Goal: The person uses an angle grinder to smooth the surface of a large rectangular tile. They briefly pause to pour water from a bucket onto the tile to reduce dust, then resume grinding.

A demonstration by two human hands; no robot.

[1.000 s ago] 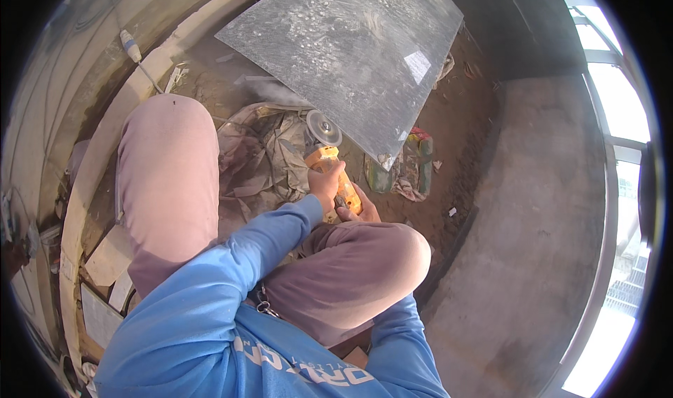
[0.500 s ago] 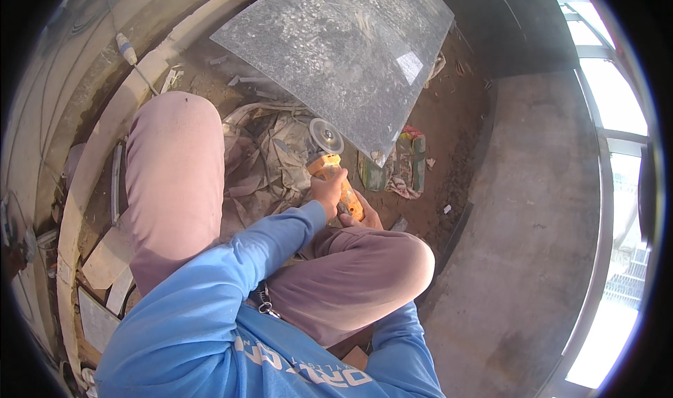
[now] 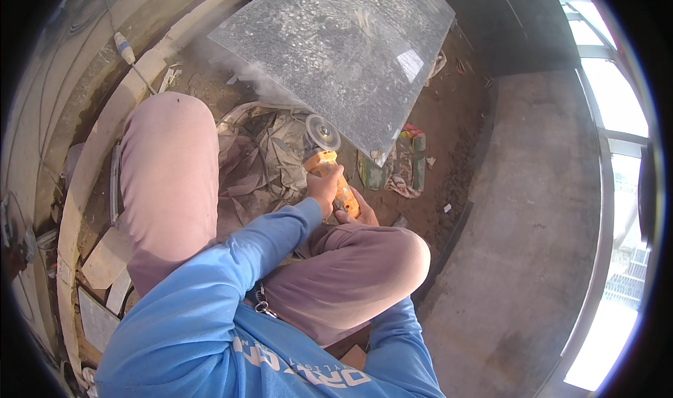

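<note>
An orange angle grinder [image 3: 347,200] is held in both of my hands. Its front part is gripped by my left hand [image 3: 323,190], fingers wrapped round the body. Farther back, my right hand [image 3: 363,214] closes on the rear end, partly hidden by my raised knee. The round cutting disc [image 3: 323,132] meets the near edge of a large grey stone slab [image 3: 343,55], which is coated with pale dust. A dust cloud [image 3: 263,80] rises along that edge, left of the disc.
Crumpled cloth sheeting [image 3: 280,149] lies under and left of the grinder. A green and red sack [image 3: 410,163] is beneath the slab's near corner. A cable connector [image 3: 125,48] hangs at the left, and a grey wall ledge [image 3: 533,209] runs along the right.
The grinder and both hands have shifted slightly left. Dust now billows along the slab's near left edge, thicker than before. My knees have moved slightly left in view.
</note>
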